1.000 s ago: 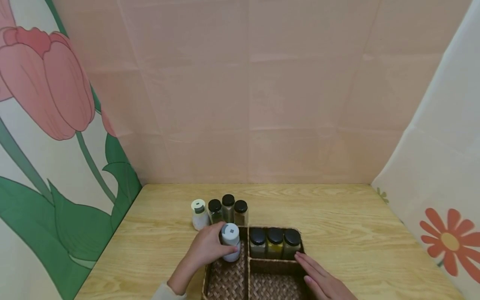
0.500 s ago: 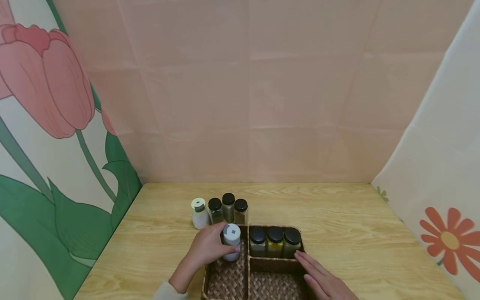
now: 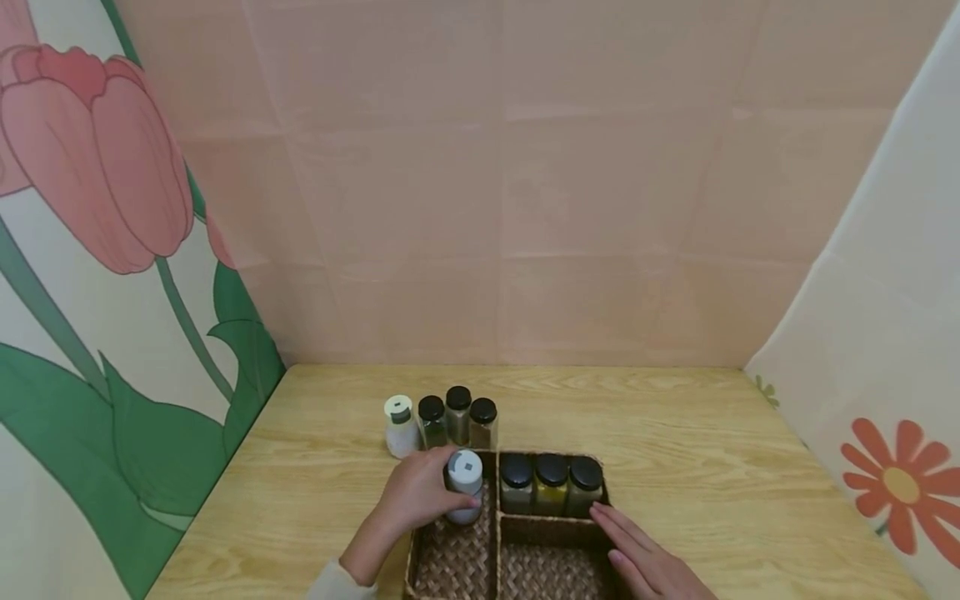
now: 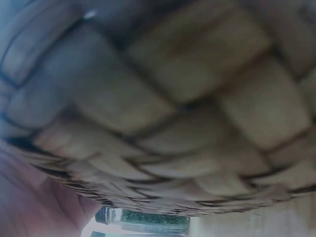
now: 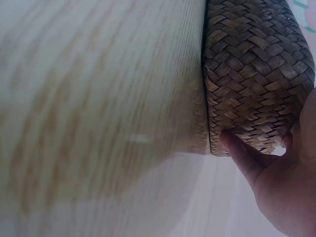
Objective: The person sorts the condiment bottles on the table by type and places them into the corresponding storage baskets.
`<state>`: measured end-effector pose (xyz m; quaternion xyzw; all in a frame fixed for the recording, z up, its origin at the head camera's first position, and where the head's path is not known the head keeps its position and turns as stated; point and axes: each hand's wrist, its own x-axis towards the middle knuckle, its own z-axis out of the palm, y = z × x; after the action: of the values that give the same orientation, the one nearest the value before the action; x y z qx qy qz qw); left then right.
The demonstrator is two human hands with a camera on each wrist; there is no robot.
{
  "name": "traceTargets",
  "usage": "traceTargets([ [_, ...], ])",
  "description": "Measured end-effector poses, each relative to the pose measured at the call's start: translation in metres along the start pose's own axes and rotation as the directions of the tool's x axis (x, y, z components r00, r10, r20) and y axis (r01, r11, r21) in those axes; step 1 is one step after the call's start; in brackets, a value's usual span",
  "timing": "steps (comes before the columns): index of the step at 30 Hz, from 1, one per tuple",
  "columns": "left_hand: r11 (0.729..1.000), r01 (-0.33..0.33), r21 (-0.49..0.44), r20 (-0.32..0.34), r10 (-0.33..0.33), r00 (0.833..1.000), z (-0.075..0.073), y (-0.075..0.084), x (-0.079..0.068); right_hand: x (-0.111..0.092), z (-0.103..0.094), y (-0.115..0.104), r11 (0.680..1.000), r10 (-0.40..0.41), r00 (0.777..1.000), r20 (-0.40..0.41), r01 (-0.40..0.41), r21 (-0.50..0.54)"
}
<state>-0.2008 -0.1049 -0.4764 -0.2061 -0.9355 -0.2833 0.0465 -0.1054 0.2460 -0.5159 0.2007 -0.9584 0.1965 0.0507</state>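
Note:
My left hand (image 3: 422,493) pinches a white-capped spice bottle (image 3: 465,479) between thumb and fingers. The bottle stands upright at the back of the long left compartment of a brown woven basket (image 3: 459,567). Up close in the left wrist view, the basket's woven wall (image 4: 187,118) fills most of the picture, with part of the left palm (image 4: 44,202) beside it. My right hand (image 3: 648,554) rests against the basket's right side, fingers fairly straight. In the right wrist view its thumb (image 5: 242,155) touches the outer wall low near a corner.
Three black-lidded jars (image 3: 551,487) stand in a row in the basket's back right compartment. Behind the basket, on the wooden table (image 3: 675,425), are three more black-capped jars (image 3: 458,417) and a second white-capped bottle (image 3: 401,427). A pink cloth (image 3: 495,183) hangs behind.
The white-capped bottle in my left hand has shifted very slightly down and to the right. My right hand stays in the same place on the basket.

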Motion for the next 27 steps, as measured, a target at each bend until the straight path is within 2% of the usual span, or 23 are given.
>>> traceTargets([
  [10, 1.0, 0.011, 0.024, 0.041, -0.012, 0.999, -0.0037, 0.0028, 0.002, -0.0001, 0.0015, 0.0004, 1.0, 0.006, 1.0, -0.02, -0.006, -0.005],
  [19, 0.999, 0.048, -0.016, 0.054, -0.047, 0.997, -0.0037, 0.0016, 0.0008, -0.0006, 0.0002, -0.0017, 1.0, 0.025, 1.0, 0.005, -0.025, 0.008],
  [22, 0.997, 0.06, -0.047, 0.053, -0.057, 0.997, -0.0047, 0.0029, 0.0004, -0.0003, 0.0011, -0.0005, 1.0, 0.006, 1.0, -0.013, -0.006, -0.004],
  [27, 0.98, 0.102, -0.17, 0.069, -0.091, 0.993, -0.0096, 0.0055, 0.0, 0.0001, 0.0028, 0.0025, 0.999, -0.036, 0.998, -0.056, 0.034, -0.026],
])
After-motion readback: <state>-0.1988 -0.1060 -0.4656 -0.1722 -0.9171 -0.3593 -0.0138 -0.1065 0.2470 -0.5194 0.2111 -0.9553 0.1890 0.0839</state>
